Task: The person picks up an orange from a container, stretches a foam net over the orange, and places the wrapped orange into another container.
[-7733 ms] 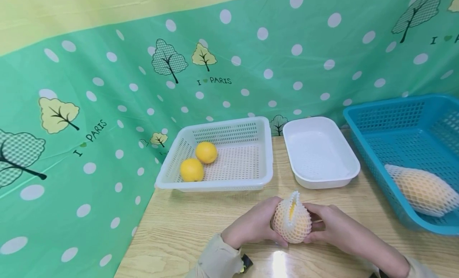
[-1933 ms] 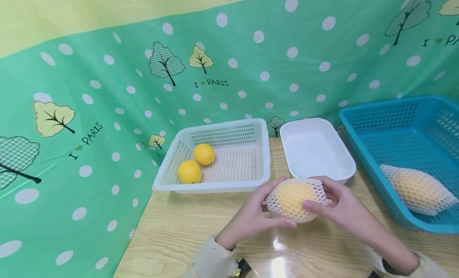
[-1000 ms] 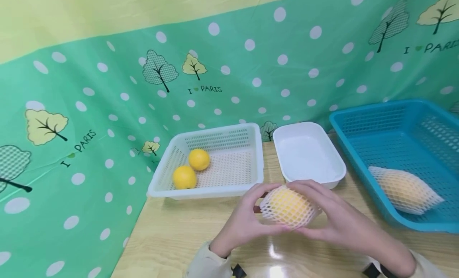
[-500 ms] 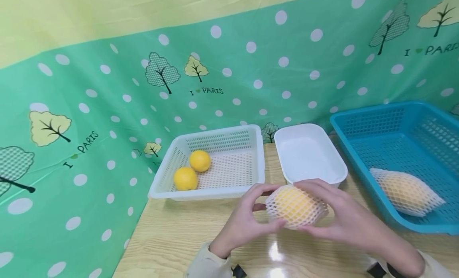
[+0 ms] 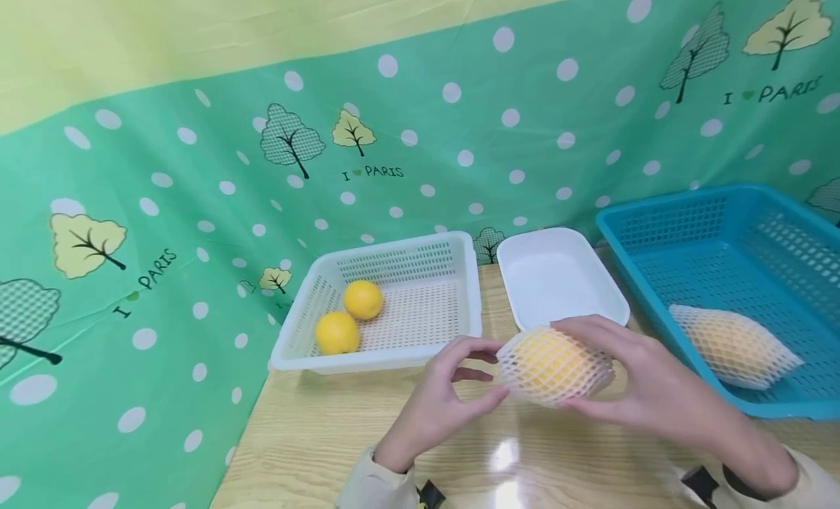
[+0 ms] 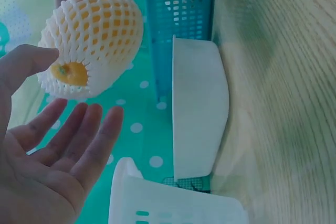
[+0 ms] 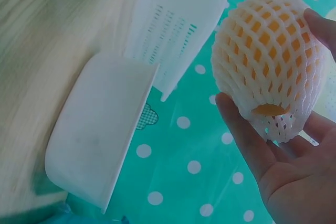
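An orange in a white foam net (image 5: 554, 367) is held above the table in front of the white tray. My right hand (image 5: 646, 378) grips its right side, with fingers over the top and the thumb below. My left hand (image 5: 442, 392) is at the fruit's left end, its fingers spread and relaxed. In the left wrist view, bare peel with the stem end shows through the net's opening on the orange (image 6: 100, 30), beside the left thumb; whether the thumb touches the net I cannot tell. In the right wrist view, fingers and thumb hold the netted orange (image 7: 273, 51).
A white slotted basket (image 5: 387, 359) with two bare oranges (image 5: 348, 319) stands at back left. Right of it is a white tray (image 5: 558, 268). At far right, a blue basket (image 5: 639, 305) holds another netted fruit (image 5: 735, 345). Green patterned cloth (image 5: 262, 224) hangs behind.
Both hands earlier held the netted orange low at the table, then raised and turned it. Now the left fingers have come away, and the right hand has shifted the fruit slightly right.
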A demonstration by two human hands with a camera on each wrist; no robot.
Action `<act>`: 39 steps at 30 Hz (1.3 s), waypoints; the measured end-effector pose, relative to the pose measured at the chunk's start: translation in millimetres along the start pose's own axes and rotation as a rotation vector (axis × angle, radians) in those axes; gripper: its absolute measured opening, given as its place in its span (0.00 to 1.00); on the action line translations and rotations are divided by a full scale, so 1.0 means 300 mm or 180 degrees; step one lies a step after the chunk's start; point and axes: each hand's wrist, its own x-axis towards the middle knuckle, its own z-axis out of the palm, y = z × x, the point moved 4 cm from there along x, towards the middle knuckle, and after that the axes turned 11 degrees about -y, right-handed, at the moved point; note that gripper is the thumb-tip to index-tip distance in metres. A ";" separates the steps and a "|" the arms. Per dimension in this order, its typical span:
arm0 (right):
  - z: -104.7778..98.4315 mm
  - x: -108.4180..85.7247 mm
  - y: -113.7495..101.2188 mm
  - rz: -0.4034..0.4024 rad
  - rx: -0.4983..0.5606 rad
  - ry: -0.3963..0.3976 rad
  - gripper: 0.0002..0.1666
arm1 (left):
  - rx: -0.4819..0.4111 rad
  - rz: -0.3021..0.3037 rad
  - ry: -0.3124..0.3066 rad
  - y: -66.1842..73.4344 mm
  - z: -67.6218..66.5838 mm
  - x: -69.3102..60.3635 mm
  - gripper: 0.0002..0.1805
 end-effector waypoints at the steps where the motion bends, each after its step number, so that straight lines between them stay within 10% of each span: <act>1: -0.007 -0.001 0.001 -0.0011 -0.0008 0.0034 0.49 | 0.0004 0.0003 0.0009 0.000 -0.004 0.000 0.24; 39: -0.176 -0.054 0.111 0.0329 -0.0353 0.0453 0.54 | 0.0830 -0.0251 0.0875 -0.060 -0.226 -0.040 0.14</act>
